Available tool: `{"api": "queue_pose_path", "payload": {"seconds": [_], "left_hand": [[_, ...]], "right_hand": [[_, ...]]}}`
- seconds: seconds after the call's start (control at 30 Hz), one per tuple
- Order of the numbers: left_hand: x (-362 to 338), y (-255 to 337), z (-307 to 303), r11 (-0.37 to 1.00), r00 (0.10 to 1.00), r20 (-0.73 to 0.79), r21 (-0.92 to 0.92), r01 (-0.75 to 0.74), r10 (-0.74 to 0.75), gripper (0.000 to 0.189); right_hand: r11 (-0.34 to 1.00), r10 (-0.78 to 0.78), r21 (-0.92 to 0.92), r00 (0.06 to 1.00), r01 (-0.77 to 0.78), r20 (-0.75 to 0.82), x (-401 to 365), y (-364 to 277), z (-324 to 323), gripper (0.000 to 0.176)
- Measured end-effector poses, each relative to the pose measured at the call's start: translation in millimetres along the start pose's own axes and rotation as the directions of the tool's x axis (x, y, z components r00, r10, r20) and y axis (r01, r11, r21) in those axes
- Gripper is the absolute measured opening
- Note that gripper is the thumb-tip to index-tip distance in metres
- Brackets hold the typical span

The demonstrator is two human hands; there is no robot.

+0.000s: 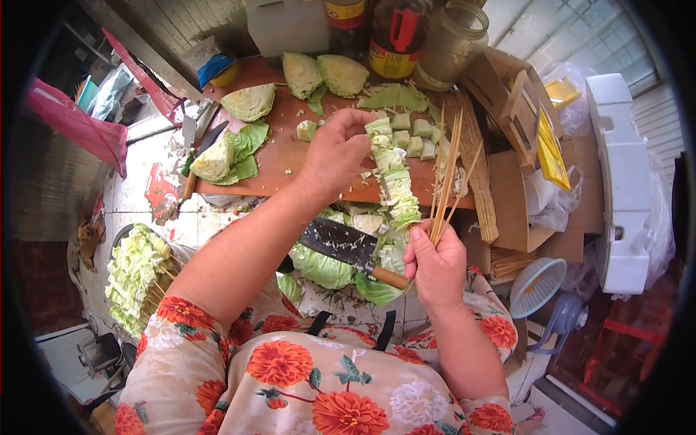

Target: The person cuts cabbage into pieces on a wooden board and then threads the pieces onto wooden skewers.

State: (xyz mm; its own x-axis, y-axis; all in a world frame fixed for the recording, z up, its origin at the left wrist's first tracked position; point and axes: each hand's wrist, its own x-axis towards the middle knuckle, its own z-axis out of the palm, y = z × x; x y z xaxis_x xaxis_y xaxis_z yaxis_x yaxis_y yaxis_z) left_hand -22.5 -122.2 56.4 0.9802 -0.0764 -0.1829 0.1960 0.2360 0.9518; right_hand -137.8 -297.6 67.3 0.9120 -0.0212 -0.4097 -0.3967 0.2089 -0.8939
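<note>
My left hand (337,148) is closed, its thumb and fingertips pinching at the top end of a cabbage skewer (399,185) threaded with pale green pieces; what lies between the fingertips is partly hidden. Lower down, my right hand (437,262) grips the bottom of that skewer together with several bare bamboo skewers (445,174), which fan upward. Cut cabbage chunks (415,138) lie on the brown board (290,163) just behind the loaded skewer. Below my hands, a cleaver (337,243) with a wooden handle rests across cabbage (319,268), bits stuck to its dark blade.
Cabbage wedges (301,75) sit along the board's far edge, near a knife (206,141) at left. Bottles (395,43) and a glass jar (453,43) stand behind. Finished cabbage skewers (138,275) are piled at left. Cardboard boxes (507,188) and a fan (540,286) flank the right.
</note>
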Motion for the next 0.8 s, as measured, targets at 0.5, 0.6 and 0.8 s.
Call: {"api": "queue_pose_path", "payload": {"seconds": [0.5,0.6,0.8], "left_hand": [[10.1,-11.2,-8.1,1.000,0.999,-0.039,-0.010,0.000,-0.001,0.015],[1.7,-6.0,-0.9,0.981,0.994,-0.052,-0.172,0.084,-0.095,0.017],[-1.1,-9.1,6.0,0.978,0.972,-0.201,-0.194,0.079,-0.118,0.015]], "right_hand": [[0.995,0.011,0.099,1.000,-0.014,0.029,-1.4,-4.3,-5.0,0.007],[0.995,0.020,0.098,0.999,-0.025,0.049,-1.5,-2.9,-3.4,0.008],[0.998,0.049,0.037,0.995,-0.052,0.083,-1.0,2.6,0.8,0.007]]}}
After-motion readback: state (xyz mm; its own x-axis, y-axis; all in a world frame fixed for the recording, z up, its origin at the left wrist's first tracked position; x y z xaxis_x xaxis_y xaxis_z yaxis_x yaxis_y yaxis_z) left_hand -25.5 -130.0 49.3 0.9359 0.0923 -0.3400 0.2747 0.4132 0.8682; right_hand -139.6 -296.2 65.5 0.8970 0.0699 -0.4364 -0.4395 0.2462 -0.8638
